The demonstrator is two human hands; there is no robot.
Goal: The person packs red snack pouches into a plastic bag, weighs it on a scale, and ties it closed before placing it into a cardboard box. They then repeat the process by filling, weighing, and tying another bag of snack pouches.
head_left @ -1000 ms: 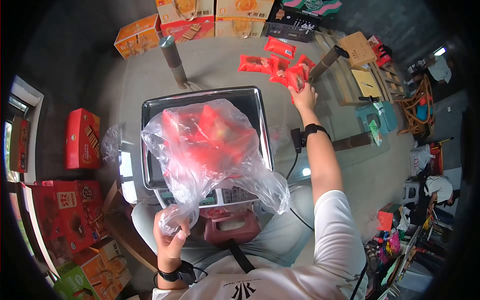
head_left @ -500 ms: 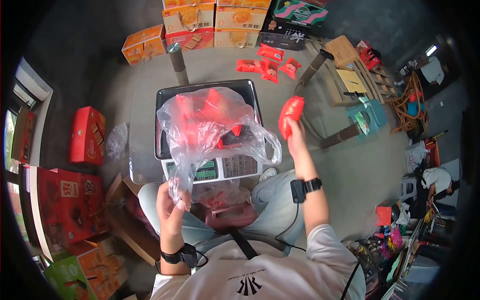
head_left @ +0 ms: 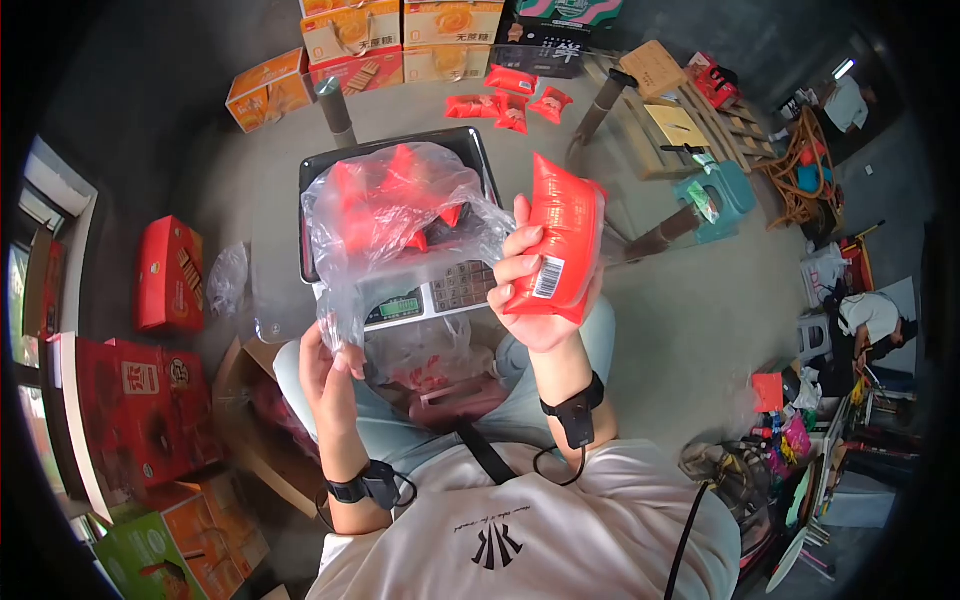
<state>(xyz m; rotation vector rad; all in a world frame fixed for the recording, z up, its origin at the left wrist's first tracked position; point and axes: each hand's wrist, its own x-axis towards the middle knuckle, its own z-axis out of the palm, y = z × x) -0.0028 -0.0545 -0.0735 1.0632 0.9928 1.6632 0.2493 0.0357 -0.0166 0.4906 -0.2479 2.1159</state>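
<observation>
My right hand point(head_left: 540, 300) is closed round a puffy red snack packet point(head_left: 566, 235), its barcode side facing up toward me. My left hand point(head_left: 332, 365) pinches one handle of a clear plastic bag point(head_left: 345, 290). Several red packets point(head_left: 375, 205) show through the bag, which rests on the black tray point(head_left: 310, 245) of a weighing scale. Below the tray, the scale's keypad point(head_left: 462, 285) and green display point(head_left: 398, 307) are partly covered by the bag. The bag's other handle reaches right, close to my right fingers.
Several more red packets point(head_left: 510, 100) lie at the far side of the glass table point(head_left: 275, 290). Orange gift boxes point(head_left: 350, 35) stand behind it. A red box point(head_left: 172, 272) and crumpled plastic bag point(head_left: 228, 280) are at left. Two people point(head_left: 870, 325) appear at the far right.
My right hand has brought the red packet nearer and leftward, turning its barcode side up. My left hand keeps its hold on the bag handle. The view has shifted slightly.
</observation>
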